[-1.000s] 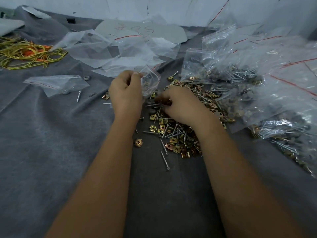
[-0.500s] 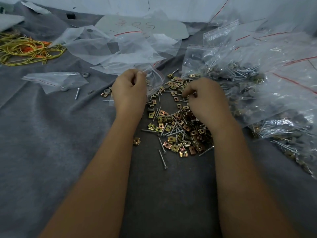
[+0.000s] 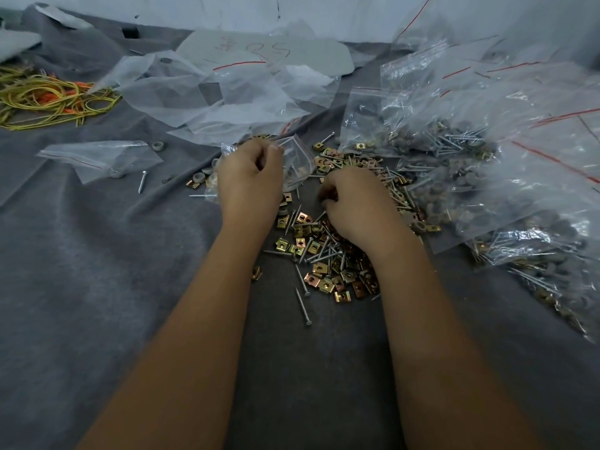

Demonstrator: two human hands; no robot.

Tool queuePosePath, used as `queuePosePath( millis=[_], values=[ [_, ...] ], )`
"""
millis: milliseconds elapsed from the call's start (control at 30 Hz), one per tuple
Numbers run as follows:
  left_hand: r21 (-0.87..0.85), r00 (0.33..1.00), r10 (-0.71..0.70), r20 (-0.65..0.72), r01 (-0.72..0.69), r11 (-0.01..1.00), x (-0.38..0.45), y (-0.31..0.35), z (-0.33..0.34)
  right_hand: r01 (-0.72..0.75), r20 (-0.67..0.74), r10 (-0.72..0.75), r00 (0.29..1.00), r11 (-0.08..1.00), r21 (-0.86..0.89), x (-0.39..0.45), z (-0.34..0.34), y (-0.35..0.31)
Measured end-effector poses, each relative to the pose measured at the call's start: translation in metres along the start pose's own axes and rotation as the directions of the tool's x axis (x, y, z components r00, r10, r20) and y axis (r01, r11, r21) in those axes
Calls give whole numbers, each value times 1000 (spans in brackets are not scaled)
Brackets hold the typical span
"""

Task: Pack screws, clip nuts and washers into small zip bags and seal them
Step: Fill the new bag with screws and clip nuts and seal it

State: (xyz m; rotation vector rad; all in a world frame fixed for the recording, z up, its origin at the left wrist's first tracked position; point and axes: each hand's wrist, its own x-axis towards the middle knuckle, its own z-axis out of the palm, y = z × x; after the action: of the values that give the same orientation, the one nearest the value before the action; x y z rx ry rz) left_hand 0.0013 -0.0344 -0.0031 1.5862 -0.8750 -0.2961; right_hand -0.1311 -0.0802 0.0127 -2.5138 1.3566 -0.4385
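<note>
We judge the job mid-run. Filled bags (image 3: 487, 164) are heaped at right of frame; a loose pile of clip nuts and screws (image 3: 324, 254) remains at centre. Left hand (image 3: 250, 177) pinches a small zip bag (image 3: 297, 157), mouth unsealed, some parts inside. Right hand (image 3: 354, 206) curls over the pile, possibly gripping parts; fingertips hidden. Empty bags (image 3: 227, 92) wait at upper centre.

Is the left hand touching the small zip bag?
Touching. The head view shows the left hand with fingers curled round the small zip bag, pinching its edge.
</note>
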Motion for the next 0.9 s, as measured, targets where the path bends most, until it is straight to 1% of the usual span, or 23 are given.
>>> queuePosePath(
  millis=[100,200,300,367,433,533,600,700,767,800,867,900],
  values=[
    [27,1000,8,9,-9,1000,-1,0,0,-14,-56,18,998,998,57,-2,4,2],
    [63,999,33,40,-36,997,-1,0,0,-24,-83,30,996,997,72,0,4,8],
    [168,987,78,141,-101,981,-2,0,2,-18,-109,33,994,991,132,1,3,8],
    [266,976,104,190,-153,952,-3,0,3,-5,-162,35,986,983,181,0,2,7],
    [322,974,120,193,-178,930,-3,1,5,-10,-256,86,963,958,286,1,-1,8],
    [340,975,129,180,-185,922,-4,1,6,30,-361,166,918,878,478,2,-4,5],
    [337,975,123,186,-181,924,-4,3,7,90,-376,147,915,833,546,2,-3,-1],
    [327,977,114,179,-169,930,-4,4,7,134,-372,110,922,810,571,3,0,-6],
    [314,982,111,155,-155,937,-3,4,6,87,-383,143,913,847,524,4,1,-3],
    [302,983,108,145,-148,942,-3,4,6,36,-387,153,909,897,440,5,1,0],
    [270,986,105,129,-137,953,-3,4,6,-67,-386,119,915,987,146,6,4,7],
    [258,987,104,121,-133,957,-3,4,7,-94,-371,91,924,996,9,7,6,9]
  ],
)
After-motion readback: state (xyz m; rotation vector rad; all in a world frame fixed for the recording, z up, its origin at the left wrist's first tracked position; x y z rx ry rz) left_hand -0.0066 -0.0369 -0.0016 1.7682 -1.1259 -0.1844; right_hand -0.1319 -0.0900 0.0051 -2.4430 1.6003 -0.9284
